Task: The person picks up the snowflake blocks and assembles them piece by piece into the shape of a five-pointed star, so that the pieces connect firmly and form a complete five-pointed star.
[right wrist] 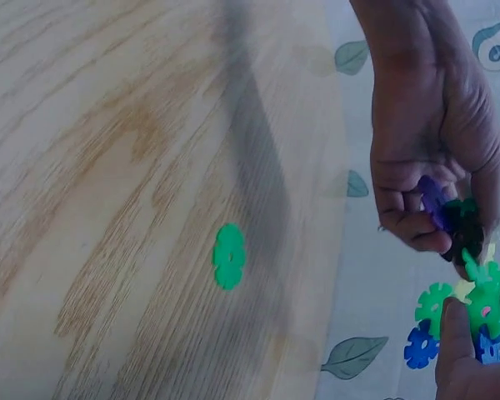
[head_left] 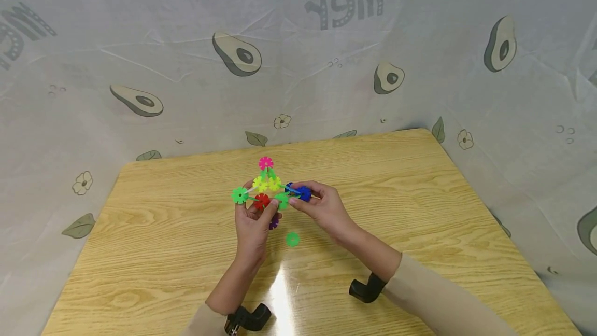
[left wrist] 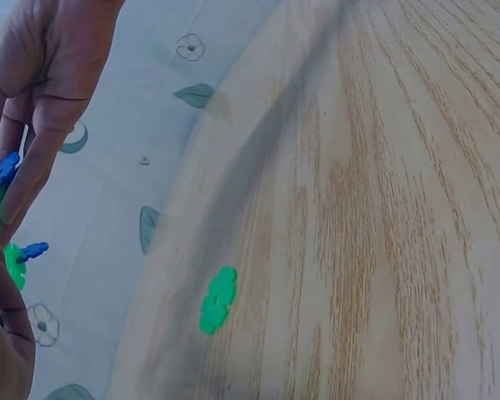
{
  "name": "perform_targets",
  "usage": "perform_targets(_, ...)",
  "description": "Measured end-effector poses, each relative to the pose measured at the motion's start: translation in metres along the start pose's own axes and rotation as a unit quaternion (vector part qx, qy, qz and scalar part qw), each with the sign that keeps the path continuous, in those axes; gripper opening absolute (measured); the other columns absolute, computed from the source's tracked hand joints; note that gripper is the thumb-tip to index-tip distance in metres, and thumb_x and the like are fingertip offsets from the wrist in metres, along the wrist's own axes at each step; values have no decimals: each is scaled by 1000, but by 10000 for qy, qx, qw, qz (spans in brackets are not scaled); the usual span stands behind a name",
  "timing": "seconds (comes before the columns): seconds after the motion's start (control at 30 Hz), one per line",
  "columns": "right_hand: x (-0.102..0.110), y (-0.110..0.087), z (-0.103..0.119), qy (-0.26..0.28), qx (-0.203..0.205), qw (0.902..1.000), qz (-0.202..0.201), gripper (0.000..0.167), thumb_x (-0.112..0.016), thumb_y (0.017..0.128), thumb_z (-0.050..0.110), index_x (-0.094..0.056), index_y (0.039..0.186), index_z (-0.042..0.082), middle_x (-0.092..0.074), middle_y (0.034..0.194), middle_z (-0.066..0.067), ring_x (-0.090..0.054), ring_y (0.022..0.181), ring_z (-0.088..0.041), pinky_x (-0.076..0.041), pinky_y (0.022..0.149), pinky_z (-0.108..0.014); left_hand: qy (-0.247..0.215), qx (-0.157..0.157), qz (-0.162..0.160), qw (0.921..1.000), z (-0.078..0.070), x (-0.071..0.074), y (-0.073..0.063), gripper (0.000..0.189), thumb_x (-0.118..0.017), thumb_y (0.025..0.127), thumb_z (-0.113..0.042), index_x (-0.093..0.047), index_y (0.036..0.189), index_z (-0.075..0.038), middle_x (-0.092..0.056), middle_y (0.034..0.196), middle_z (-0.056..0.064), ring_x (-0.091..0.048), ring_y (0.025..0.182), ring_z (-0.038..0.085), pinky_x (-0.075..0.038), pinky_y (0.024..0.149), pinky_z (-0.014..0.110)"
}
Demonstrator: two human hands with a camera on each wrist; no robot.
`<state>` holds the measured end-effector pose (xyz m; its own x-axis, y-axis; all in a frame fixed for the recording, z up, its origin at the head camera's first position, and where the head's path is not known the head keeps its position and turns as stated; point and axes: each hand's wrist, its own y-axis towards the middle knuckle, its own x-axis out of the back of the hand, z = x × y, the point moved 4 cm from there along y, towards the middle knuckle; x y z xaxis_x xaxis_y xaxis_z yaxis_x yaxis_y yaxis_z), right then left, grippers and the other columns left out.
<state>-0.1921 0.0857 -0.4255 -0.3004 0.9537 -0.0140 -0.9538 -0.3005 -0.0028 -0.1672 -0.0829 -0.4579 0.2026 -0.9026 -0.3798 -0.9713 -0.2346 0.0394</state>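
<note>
Both hands hold one joined figure of notched plastic snowflake discs, raised in front of the body in the head view. A pink disc tops it, with yellow discs below. My left hand grips the lower left part, its thumb near a red disc and a purple disc by its fingers. On the right side, my right hand pinches the figure beside a blue disc and a green disc. Fingers hide part of the joints.
A single loose green disc lies on the wooden table, below the hands. Behind the table hangs a pale cloth printed with avocados and leaves. Black wrist mounts sit by the sleeves.
</note>
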Motion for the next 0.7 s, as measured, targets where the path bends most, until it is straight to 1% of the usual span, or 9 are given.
perform_targets(0.13, -2, -1, 3, 18, -43, 10000, -72, 39, -70, 99, 4, -63, 137, -3, -61, 142, -24, -74, 113, -21, -63, 92, -23, -24, -61, 4, 10000, 0, 0, 1, 64, -68, 95, 8, -43, 147, -19, -73, 88, -6, -71, 68, 8, -62, 62, 22)
perform_targets(0.27, -2, 0, 4, -11, -31, 10000, 16, 39, -70, 99, 3, -63, 137, -3, -60, 142, -25, -74, 112, -19, -63, 92, -23, -12, -26, 23, 10000, 1, 0, 1, 64, -68, 95, 7, -44, 146, -22, -71, 85, -7, -69, 62, 8, -58, 58, 20)
perform_targets(0.37, 0, 0, 4, -104, -13, 9999, 65, 39, -70, 99, 3, -63, 137, -3, -60, 142, -25, -74, 113, -20, -63, 94, -28, 20, 5, 20, 10000, 1, 0, 1, 65, -69, 94, 8, -44, 147, -21, -73, 87, -8, -70, 66, 8, -60, 60, 21)
perform_targets(0.47, -1, -1, 3, -76, -61, 9999, -41, 39, -70, 99, 3, -63, 137, -3, -61, 142, -24, -74, 114, -22, -63, 96, -28, 20, 1, 3, 10000, 1, -1, 1, 66, -69, 93, 9, -44, 148, -19, -74, 89, -7, -72, 72, 8, -63, 64, 23)
perform_targets(0.5, -2, -1, 3, -59, -77, 9999, -116, 39, -71, 99, 4, -64, 136, -2, -61, 142, -24, -75, 113, -21, -63, 95, -27, 45, -9, 11, 10000, 1, -1, 1, 66, -69, 94, 9, -44, 149, -19, -74, 90, -6, -72, 74, 8, -64, 66, 24)
perform_targets(0.57, -4, -1, 2, 22, -87, 9997, -242, 39, -71, 99, 4, -64, 136, -2, -62, 141, -24, -75, 112, -20, -63, 90, -21, 50, -29, 15, 10000, 1, -1, 2, 66, -69, 94, 8, -44, 149, -19, -74, 92, -6, -72, 75, 9, -64, 66, 24)
perform_targets(0.7, -8, -2, 1, 86, -92, 9992, -371, 39, -71, 99, 5, -64, 136, -2, -63, 140, -24, -75, 110, -19, -62, 88, -18, 83, -3, 8, 10000, 2, 0, 4, 64, -69, 94, 8, -44, 148, -18, -75, 93, -6, -71, 73, 9, -63, 65, 24)
